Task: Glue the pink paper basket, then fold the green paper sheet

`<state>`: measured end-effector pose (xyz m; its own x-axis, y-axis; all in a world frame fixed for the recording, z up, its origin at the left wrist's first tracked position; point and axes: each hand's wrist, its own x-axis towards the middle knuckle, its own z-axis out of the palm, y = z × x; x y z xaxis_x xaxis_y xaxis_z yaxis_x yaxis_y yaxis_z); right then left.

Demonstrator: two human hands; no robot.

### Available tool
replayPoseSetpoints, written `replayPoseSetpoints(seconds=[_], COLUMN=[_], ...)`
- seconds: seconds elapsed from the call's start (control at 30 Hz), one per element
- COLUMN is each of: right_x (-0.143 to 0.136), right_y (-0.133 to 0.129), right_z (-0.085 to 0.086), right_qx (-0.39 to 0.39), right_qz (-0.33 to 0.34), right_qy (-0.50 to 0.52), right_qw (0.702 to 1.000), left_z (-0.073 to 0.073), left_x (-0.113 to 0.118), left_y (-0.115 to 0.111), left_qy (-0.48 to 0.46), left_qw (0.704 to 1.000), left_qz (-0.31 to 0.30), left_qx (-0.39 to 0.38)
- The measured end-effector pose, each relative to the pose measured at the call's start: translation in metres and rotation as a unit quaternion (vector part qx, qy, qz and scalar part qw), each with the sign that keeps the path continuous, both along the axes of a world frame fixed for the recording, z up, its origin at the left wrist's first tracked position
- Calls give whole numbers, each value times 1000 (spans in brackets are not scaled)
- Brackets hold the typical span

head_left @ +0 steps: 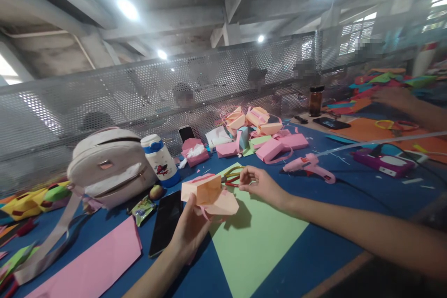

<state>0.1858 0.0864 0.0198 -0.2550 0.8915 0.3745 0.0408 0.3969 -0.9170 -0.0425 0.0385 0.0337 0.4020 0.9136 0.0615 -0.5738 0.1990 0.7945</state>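
My left hand [191,228] pinches a small peach paper box [202,191] between thumb and fingers. The box's flap stands open toward the right, and a pink paper strip hangs beneath it. My right hand [258,186] has its fingers curled at the handles of a small pair of scissors [232,176], one handle yellow and the other red. The scissors' tip end is close to the box's right edge; whether it touches the paper I cannot tell. Under both hands lies a light green paper sheet [258,237] on the blue tabletop [300,144].
A pink glue gun [309,166] lies right of my hand, its cord trailing. Behind are several finished paper boxes [272,146], a bottle [160,160] and a backpack [108,167]. A black phone [165,221] and pink paper [94,260] lie left. Another person's arm [412,104] reaches in right.
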Motion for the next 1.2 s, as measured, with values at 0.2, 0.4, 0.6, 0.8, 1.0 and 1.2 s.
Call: replayPoseSetpoints(seconds=[0.2, 0.4, 0.6, 0.8, 1.0, 1.2], right_x=[1, -10, -27, -15, -7, -2], right_y=[-6, -46, -93, -49, -24, -13], right_z=[8, 29, 35, 25, 20, 18], right_qx=[-18, -13, 231, 455, 403, 251], right_qz=[35, 114, 252, 42, 4, -29], right_qy=[10, 14, -178, -257, -231, -77], right_qw=[999, 993, 923, 852, 885, 964], left_z=[-3, 1, 1, 2, -4, -5], left_x=[-1, 5, 6, 7, 5, 7], left_y=[2, -6, -12, -10, -8, -6], left_qy=[28, 35, 46, 51, 50, 55], left_qw=[999, 996, 990, 993, 997, 990], left_qz=[14, 82, 134, 102, 59, 103], left_qx=[-10, 12, 21, 24, 31, 84])
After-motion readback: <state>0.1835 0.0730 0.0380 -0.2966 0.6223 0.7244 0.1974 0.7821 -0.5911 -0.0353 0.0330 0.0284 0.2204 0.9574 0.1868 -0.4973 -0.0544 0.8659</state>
